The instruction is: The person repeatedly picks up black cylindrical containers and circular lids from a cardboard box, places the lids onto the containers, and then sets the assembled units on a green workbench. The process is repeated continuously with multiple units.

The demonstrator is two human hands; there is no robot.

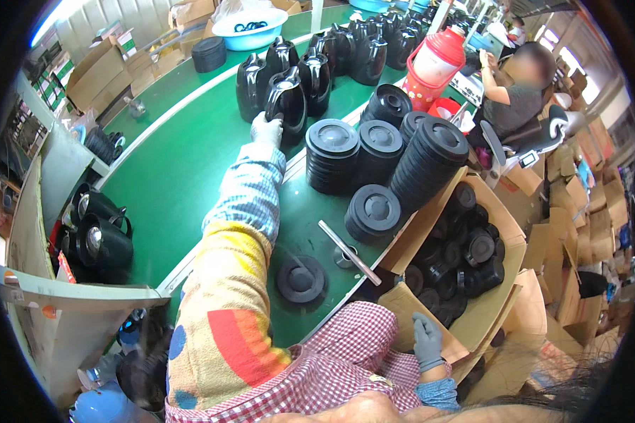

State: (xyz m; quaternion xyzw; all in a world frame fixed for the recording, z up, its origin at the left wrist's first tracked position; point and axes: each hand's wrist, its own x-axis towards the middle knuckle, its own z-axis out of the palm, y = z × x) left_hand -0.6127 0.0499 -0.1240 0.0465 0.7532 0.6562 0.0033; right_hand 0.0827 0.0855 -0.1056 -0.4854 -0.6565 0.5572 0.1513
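Note:
My left hand (266,131), in a pale glove, stretches far over the green belt. Its fingers close around the near side of a glossy black jug (287,106), which stands upright at the front of a group of similar jugs. Down by the edge of an open cardboard box, my right hand (427,341) wears a grey glove. Its fingers point upward, apart from one another, with nothing seen in them. Between my arms lie a single round black lid (301,278) and a metal bar (349,252) set over a small round metal fitting.
Stacks of black lids (332,139) rise right of my left forearm. The cardboard box (508,271) holds many black parts. Behind stand a red vacuum flask (432,67) and a pale blue basin (249,29). A seated person (518,92) works at the far right.

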